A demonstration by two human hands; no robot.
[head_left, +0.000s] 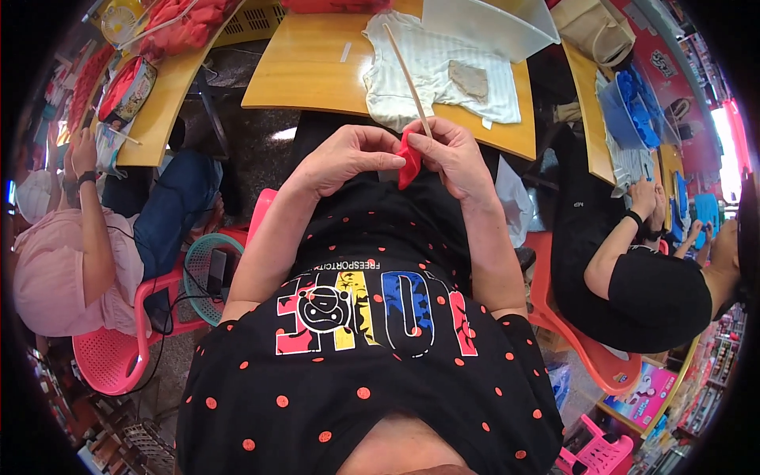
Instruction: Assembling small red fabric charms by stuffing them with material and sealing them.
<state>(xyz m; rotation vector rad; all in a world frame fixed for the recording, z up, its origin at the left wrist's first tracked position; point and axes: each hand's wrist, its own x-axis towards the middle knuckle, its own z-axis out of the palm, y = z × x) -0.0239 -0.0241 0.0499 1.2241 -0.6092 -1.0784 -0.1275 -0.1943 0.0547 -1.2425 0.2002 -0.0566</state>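
Above my lap, both hands meet at a small piece of red cloth point(409, 165). The thumb and fingers of my left hand point(342, 162) pinch together at its left edge. My right hand point(457, 158) grips the cloth from the other side. A thin pale wooden stick point(404, 73) also sits in my right hand, slanting up and away to the left over the table. Beyond my hands, a white striped garment point(388, 85) lies spread on the yellow wooden table point(305, 75), with a small grey-brown patch point(469, 81) on it.
A clear plastic bin point(499, 28) stands at the table's far right. People sit close on both sides, on pink point(111, 356) and orange-red point(566, 336) plastic chairs. A left table holds red cloth point(186, 28); a right one holds a bin of blue cloth point(625, 107).
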